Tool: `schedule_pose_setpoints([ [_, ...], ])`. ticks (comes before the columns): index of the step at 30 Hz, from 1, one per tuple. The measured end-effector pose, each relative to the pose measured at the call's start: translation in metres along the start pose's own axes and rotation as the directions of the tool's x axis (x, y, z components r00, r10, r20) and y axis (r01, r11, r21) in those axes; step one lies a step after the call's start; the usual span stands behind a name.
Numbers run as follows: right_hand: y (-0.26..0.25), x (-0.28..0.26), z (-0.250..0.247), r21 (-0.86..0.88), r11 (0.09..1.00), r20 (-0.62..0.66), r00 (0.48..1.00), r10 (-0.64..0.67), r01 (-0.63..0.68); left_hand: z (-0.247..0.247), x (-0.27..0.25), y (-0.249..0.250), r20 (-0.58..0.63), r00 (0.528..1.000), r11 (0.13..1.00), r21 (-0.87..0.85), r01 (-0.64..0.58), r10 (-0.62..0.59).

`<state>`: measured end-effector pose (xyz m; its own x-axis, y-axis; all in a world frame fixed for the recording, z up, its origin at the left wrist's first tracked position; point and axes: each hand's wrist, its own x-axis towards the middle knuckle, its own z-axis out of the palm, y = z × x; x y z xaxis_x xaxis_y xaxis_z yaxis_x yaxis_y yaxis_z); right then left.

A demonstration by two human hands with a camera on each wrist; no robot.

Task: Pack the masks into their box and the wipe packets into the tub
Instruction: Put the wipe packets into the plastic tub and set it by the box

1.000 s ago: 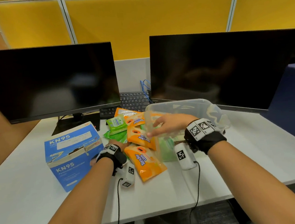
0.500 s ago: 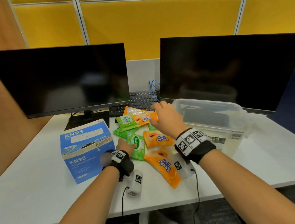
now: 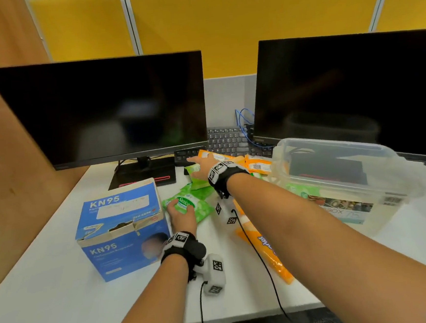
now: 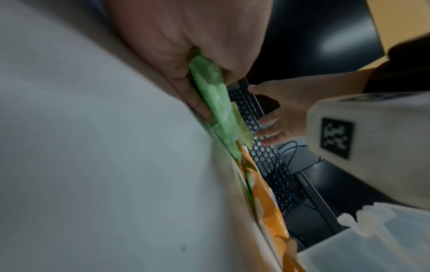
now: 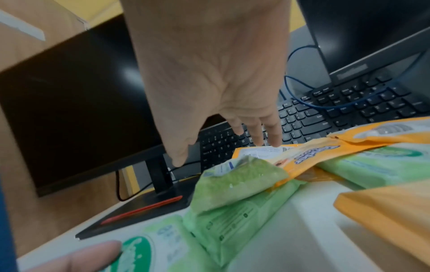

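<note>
My left hand (image 3: 181, 213) pinches a green Sanicare wipe packet (image 3: 188, 204) lying on the desk, thumb on top (image 4: 209, 95). My right hand (image 3: 199, 166) hovers open with fingers spread (image 5: 216, 147) over a small green packet (image 5: 232, 184) and an orange packet (image 5: 291, 156) near the keyboard. More orange packets (image 3: 264, 256) lie under my right forearm. The clear plastic tub (image 3: 335, 177) stands upright at the right. The blue KN95 mask box (image 3: 120, 227) stands left of my left hand, its top torn open and its contents hidden.
Two dark monitors (image 3: 106, 108) stand behind the desk. Between them are a black keyboard (image 3: 227, 141) and a blue cable (image 3: 242, 123). The left monitor's base (image 3: 144, 172) carries a red pen. A brown partition closes the left side.
My right hand left the tub and swung left across the packets toward the keyboard. The tub now stands further right. My left hand has closed on the green Sanicare packet.
</note>
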<state>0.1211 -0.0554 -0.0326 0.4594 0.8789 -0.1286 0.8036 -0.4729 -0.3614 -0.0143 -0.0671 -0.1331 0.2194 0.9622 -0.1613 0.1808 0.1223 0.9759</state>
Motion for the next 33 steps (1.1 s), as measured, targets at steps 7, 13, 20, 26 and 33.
schedule_pose_setpoints([
  [7,0.003,0.032,0.040,-0.214,0.974,0.107,0.990,0.091,-0.066,0.002,0.017,-0.013,0.027,1.000,0.998,-0.058,-0.008,0.010],
  [13,-0.009,0.023,0.047,-0.217,0.972,0.064,0.992,0.111,-0.095,-0.003,0.006,-0.006,-0.021,0.995,0.991,-0.088,-0.096,0.095],
  [20,-0.005,-0.052,-0.034,0.448,0.885,-0.155,0.986,-0.064,0.128,-0.006,0.001,-0.002,-0.054,0.990,0.989,-0.064,-0.131,0.127],
  [26,0.067,-0.156,-0.107,0.672,0.684,-0.539,0.820,0.191,0.283,-0.003,-0.036,0.039,0.023,0.936,0.932,-0.096,-0.348,0.352],
  [33,0.160,-0.192,-0.099,0.620,0.763,-0.391,0.773,0.500,-0.180,0.049,-0.077,0.126,0.330,0.775,0.838,-0.110,-0.535,0.538],
])
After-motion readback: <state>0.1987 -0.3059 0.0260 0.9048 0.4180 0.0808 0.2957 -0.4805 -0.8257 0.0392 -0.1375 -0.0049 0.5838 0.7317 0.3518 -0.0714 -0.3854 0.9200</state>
